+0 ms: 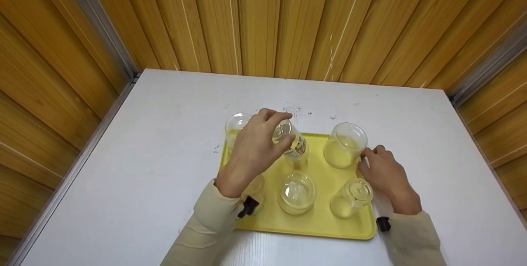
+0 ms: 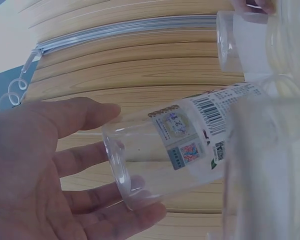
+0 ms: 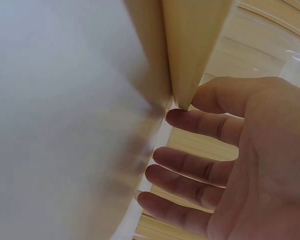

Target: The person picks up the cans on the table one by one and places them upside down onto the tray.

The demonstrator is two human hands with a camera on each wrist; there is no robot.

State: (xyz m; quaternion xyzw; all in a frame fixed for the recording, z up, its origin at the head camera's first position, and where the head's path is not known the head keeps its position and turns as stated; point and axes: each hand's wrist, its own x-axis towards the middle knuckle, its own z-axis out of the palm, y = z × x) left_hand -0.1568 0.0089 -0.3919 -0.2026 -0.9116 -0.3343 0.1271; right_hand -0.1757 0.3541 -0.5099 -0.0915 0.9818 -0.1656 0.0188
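Observation:
A clear glass with a printed label (image 1: pixel 297 148) stands among other glasses on a yellow tray (image 1: pixel 321 227), its top closed like a base. My left hand (image 1: pixel 257 140) reaches round that top; in the left wrist view its thumb is on one side and the spread, nearly straight fingers (image 2: pixel 97 197) are on the other, overlapping the glass. At the tray's right side, my right hand (image 1: pixel 385 175) pinches the tray edge (image 3: pixel 190 60) between thumb and forefinger, while the other fingers (image 3: pixel 182 187) extend below it.
On the tray also stand a back right glass (image 1: pixel 345 146), a front right glass (image 1: pixel 350 200), a front middle glass (image 1: pixel 296 194) and a back left glass (image 1: pixel 236 124). Another glass (image 1: pixel 256 187) is partly behind my left wrist. Wood-patterned panels (image 1: pixel 263 23) enclose the white table (image 1: pixel 164 146).

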